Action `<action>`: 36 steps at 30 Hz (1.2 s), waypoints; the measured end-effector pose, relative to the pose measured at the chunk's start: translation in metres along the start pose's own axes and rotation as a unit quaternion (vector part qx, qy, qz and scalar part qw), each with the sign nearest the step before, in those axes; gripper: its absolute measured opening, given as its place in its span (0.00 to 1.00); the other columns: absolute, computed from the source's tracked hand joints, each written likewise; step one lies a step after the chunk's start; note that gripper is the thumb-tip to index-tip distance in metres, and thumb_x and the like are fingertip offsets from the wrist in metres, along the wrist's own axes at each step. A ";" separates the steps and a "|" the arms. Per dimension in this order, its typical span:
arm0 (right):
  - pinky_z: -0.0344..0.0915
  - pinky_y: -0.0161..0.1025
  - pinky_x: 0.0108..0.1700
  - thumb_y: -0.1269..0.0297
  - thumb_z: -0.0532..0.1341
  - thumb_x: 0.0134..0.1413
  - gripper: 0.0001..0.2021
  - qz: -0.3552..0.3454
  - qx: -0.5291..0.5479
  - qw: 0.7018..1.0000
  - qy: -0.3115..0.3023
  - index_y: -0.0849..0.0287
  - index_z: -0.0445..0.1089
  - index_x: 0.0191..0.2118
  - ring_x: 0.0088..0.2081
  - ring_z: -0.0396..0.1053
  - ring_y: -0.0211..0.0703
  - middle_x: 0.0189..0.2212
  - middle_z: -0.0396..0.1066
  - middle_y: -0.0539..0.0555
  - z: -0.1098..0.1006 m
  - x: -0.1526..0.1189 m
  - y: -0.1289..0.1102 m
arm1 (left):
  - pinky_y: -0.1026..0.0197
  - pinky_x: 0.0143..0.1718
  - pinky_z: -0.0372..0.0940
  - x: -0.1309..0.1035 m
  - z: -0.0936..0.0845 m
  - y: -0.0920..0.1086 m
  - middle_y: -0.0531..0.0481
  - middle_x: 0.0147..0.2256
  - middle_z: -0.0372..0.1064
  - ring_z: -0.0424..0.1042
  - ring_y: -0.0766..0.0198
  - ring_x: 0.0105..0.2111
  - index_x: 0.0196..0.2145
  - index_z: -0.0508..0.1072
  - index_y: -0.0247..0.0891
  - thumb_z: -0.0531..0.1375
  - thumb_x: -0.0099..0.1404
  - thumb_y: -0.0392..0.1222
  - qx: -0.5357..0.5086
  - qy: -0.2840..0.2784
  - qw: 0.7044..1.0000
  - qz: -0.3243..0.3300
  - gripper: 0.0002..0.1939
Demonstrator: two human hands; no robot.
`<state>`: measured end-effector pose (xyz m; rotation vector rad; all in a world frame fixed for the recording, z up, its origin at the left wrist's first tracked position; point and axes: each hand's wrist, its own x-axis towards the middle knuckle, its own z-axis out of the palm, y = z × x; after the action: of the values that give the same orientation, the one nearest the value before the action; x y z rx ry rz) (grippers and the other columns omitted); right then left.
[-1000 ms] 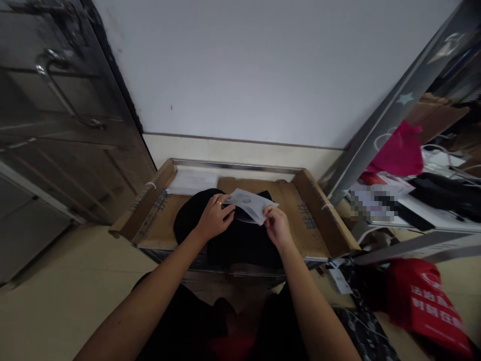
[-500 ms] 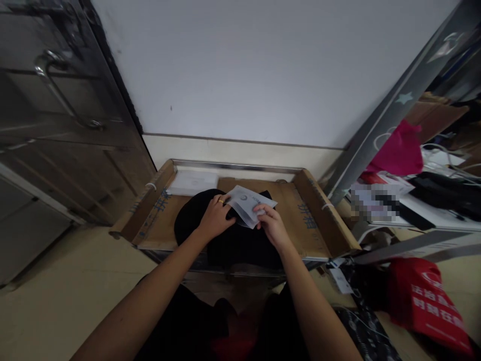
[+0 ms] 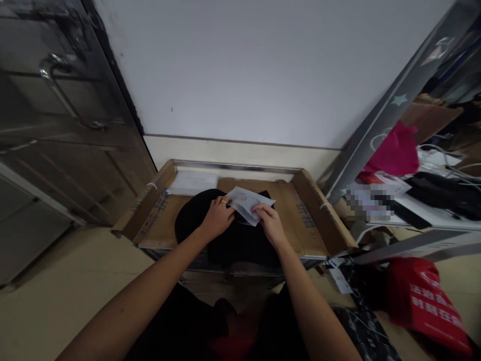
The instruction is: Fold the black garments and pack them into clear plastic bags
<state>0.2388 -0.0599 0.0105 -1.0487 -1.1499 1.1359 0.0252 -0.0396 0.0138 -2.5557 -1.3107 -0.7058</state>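
Observation:
A translucent whitish pouch (image 3: 246, 201) with grey printing, perhaps a frosted plastic bag, is spread above a black cloth item. My right hand (image 3: 271, 223) pinches its right side between thumb and fingers. At the pouch's left end, my left hand (image 3: 218, 216), with a ring on one finger, has its fingers curled on the edge. The black cloth item (image 3: 240, 248) lies beneath both hands, with a rounded part to the left; its exact kind is unclear. Whether anything is inside the pouch I cannot make out.
Cardboard (image 3: 289, 205) with raised sides lines the small table. A stack of white flat sheets or bags (image 3: 193, 182) lies at its back left. A metal door (image 3: 67, 115) is left; a cluttered white table (image 3: 443, 215) and red bag (image 3: 424, 301) are right.
The pouch has tilted flatter and its printing looks fainter. My left thumb has drawn in toward the fingers. My right fingers have shifted slightly on the pouch.

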 end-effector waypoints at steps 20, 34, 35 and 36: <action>0.71 0.37 0.41 0.66 0.68 0.40 0.25 -0.065 0.159 0.945 0.278 0.58 0.78 0.50 0.39 0.75 0.41 0.46 0.79 0.56 -0.030 0.013 0.018 | 0.50 0.48 0.64 -0.006 -0.019 0.006 0.44 0.42 0.75 0.71 0.55 0.45 0.41 0.79 0.40 0.59 0.68 0.47 -0.160 -0.023 0.975 0.150 0.12; 0.75 0.38 0.47 0.68 0.71 0.46 0.24 -0.008 0.282 0.953 0.114 0.55 0.76 0.52 0.42 0.78 0.41 0.47 0.79 0.55 -0.023 -0.001 -0.009 | 0.51 0.52 0.68 -0.007 -0.009 -0.002 0.43 0.45 0.76 0.74 0.55 0.47 0.49 0.76 0.39 0.57 0.71 0.48 -0.317 -0.005 0.948 0.014 0.15; 0.75 0.37 0.47 0.68 0.70 0.46 0.23 -0.018 0.294 0.947 0.124 0.54 0.76 0.52 0.43 0.77 0.40 0.47 0.79 0.53 -0.025 0.000 -0.010 | 0.51 0.52 0.67 -0.006 -0.009 -0.002 0.43 0.45 0.76 0.74 0.55 0.47 0.49 0.76 0.39 0.56 0.71 0.48 -0.325 -0.010 0.946 0.006 0.15; 0.75 0.35 0.47 0.68 0.70 0.46 0.23 -0.033 0.308 0.941 0.139 0.52 0.76 0.51 0.44 0.77 0.39 0.49 0.79 0.52 -0.027 0.000 -0.011 | 0.51 0.52 0.67 -0.006 -0.010 -0.002 0.43 0.45 0.76 0.75 0.56 0.47 0.48 0.76 0.39 0.56 0.71 0.48 -0.330 -0.013 0.944 0.004 0.15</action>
<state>0.2669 -0.0623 0.0176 -0.6446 -0.5383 1.1452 0.0175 -0.0467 0.0194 -3.0698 -1.2175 -1.2970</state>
